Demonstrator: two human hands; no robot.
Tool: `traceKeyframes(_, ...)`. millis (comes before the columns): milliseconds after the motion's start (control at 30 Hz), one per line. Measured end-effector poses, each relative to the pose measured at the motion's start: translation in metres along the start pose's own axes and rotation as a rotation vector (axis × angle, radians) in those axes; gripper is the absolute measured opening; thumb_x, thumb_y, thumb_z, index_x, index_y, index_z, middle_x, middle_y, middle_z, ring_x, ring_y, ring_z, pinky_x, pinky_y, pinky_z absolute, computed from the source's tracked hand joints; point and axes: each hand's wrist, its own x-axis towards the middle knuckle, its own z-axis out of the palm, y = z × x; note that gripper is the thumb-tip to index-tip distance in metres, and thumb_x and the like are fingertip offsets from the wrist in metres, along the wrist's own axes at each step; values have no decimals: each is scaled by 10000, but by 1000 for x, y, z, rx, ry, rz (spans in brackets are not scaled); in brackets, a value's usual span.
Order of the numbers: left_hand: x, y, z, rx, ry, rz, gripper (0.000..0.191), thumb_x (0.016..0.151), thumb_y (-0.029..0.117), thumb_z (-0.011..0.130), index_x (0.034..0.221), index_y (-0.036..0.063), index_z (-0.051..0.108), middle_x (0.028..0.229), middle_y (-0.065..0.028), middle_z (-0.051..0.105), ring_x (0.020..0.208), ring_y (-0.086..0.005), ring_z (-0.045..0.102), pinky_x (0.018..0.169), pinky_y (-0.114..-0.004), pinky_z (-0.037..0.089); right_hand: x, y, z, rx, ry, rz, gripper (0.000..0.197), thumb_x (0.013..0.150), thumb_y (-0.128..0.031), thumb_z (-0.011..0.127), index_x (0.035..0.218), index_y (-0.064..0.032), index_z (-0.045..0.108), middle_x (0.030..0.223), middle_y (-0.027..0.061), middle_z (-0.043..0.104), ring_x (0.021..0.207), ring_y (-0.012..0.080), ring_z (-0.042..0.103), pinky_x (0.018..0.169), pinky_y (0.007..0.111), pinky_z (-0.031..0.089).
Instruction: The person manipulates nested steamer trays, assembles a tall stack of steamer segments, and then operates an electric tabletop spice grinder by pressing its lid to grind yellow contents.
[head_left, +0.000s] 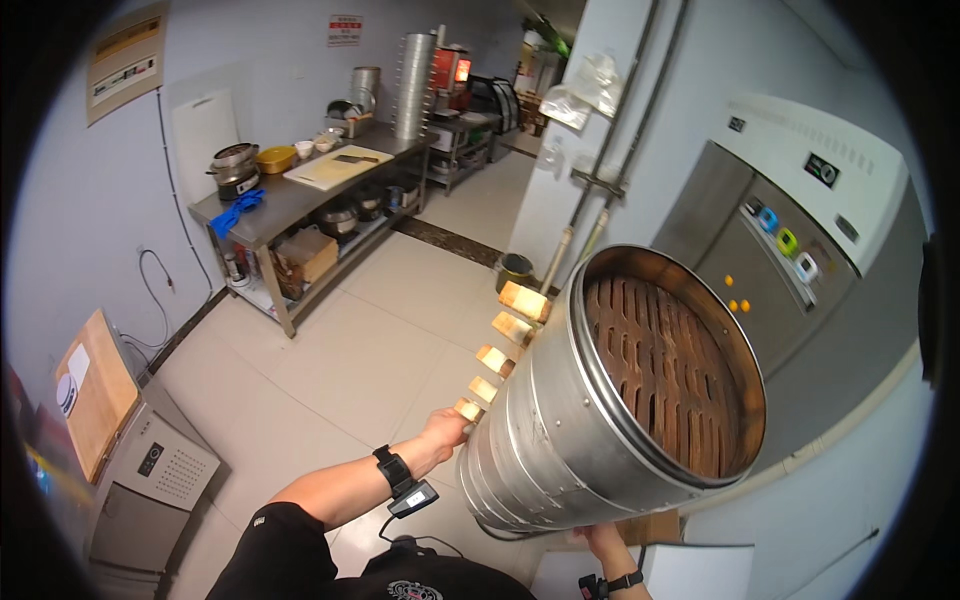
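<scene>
A tall stack of round metal steamer baskets leans across the right half of the view, its open top showing a slatted brown base inside. Several wooden block handles stick out along its left side. My left hand is closed around the lowest visible handle. At the underside of the stack is my right hand, mostly hidden by the metal wall; its fingers are out of sight, so its hold is unclear. Both wrists wear black straps.
A steel work table along the wall carries a cutting board with a cleaver, and another steamer stack. A steel cabinet stands right, a bucket by the pillar, and a low refrigerated unit lower left.
</scene>
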Motion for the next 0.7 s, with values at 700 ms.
traceKeyframes(700, 264, 230, -171, -69, 261, 242, 129, 983, 107, 651, 1098, 77, 704, 1060, -37, 721, 912, -203, 677, 791, -410, 562, 466, -133, 196, -153, -343, 145, 358, 1051, -293, 508, 1232, 13, 554, 940, 91, 649, 773, 149, 629, 626, 270, 490)
